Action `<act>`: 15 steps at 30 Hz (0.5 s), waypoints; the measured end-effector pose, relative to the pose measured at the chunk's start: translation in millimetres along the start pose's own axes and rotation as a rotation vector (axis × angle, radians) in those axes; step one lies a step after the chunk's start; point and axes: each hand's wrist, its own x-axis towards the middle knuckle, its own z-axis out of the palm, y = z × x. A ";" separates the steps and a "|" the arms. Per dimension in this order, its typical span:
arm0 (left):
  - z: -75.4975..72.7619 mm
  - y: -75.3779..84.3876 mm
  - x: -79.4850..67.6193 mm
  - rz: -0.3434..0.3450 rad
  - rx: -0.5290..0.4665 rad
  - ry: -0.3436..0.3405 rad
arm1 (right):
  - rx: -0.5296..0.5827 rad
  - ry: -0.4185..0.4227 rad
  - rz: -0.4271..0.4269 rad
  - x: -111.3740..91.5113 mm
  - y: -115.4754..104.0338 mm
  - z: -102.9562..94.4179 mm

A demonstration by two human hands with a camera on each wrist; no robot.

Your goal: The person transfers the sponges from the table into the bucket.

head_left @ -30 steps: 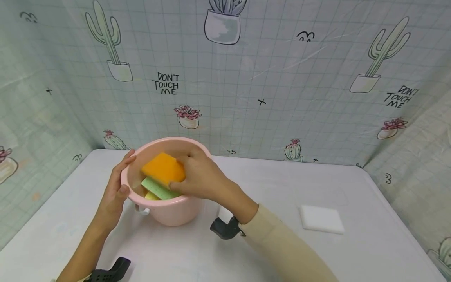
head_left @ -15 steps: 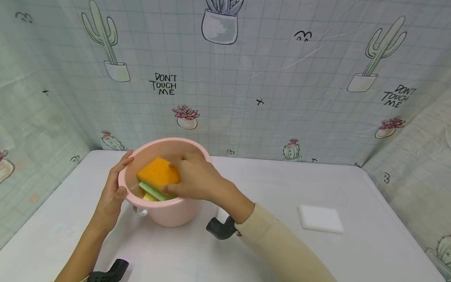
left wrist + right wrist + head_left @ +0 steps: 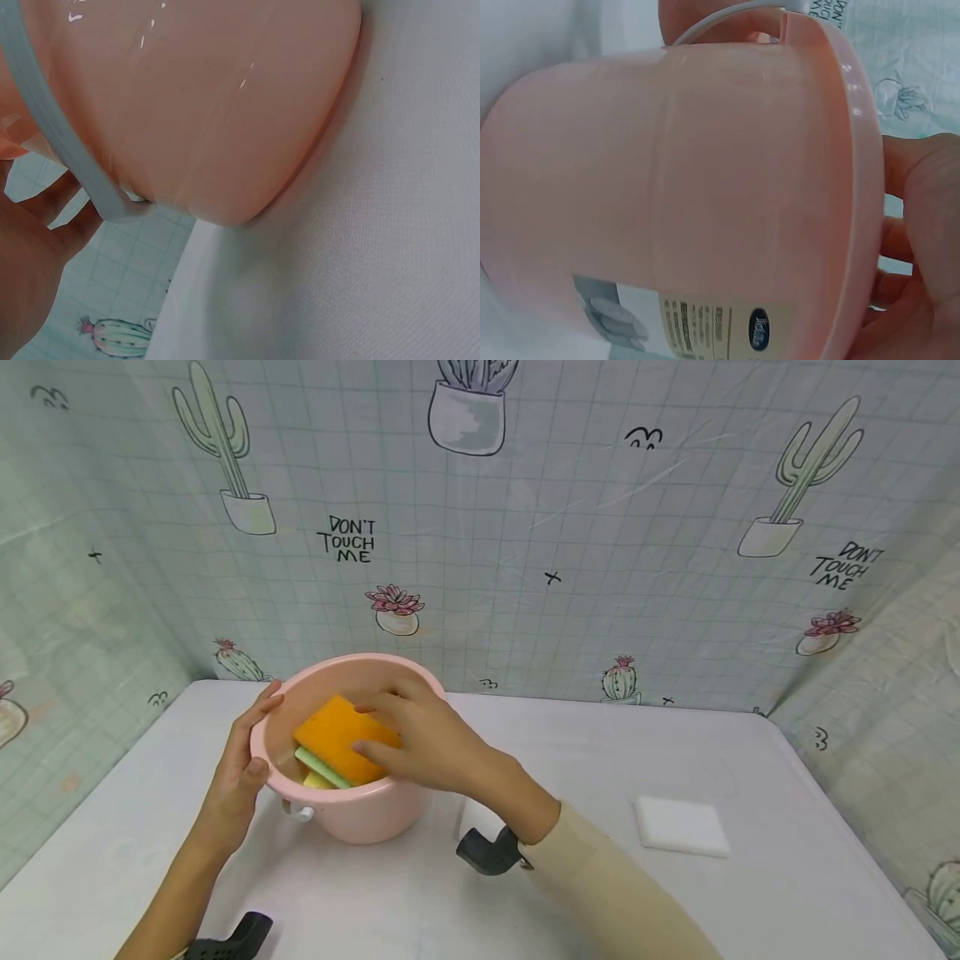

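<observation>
A pink bucket point(image 3: 367, 814) stands on the white table, with a label point(image 3: 705, 326) on its side in the right wrist view. An orange sponge point(image 3: 337, 735) lies tilted on top inside it, over a green sponge point(image 3: 321, 766) and a yellow one point(image 3: 318, 781). My left hand point(image 3: 238, 777) grips the bucket's left rim, thumb at the near side. Just above the orange sponge, my right hand point(image 3: 431, 735) is inside the bucket's mouth, fingers spread and loosely bent. The bucket's pale handle point(image 3: 64, 127) crosses in front of my left fingers in the left wrist view.
To the right on the table point(image 3: 585, 760) lies a white sponge-like block point(image 3: 681, 827). Another white block point(image 3: 480, 818) sits beside the bucket, partly hidden under my right wrist. A cactus-print sheet point(image 3: 555, 510) hangs behind the table and at both sides.
My right hand has lowered the orange sponge onto the green one and let go of it, its fingers now spread and lifted slightly. My left hand stays on the rim.
</observation>
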 end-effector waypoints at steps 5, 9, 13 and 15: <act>1.0 3.5 0.1 0.005 0.000 -0.002 | 0.043 0.046 -0.019 -10.3 3.6 -11.3; 1.4 5.3 0.7 0.011 -0.001 -0.001 | 0.055 0.080 -0.006 -19.9 8.7 -21.3; 0.6 3.8 1.0 0.007 -0.003 0.001 | 0.064 0.129 -0.014 -29.1 15.9 -27.7; -0.3 1.5 1.1 0.006 -0.009 0.000 | 0.050 0.151 -0.023 -33.4 20.4 -29.5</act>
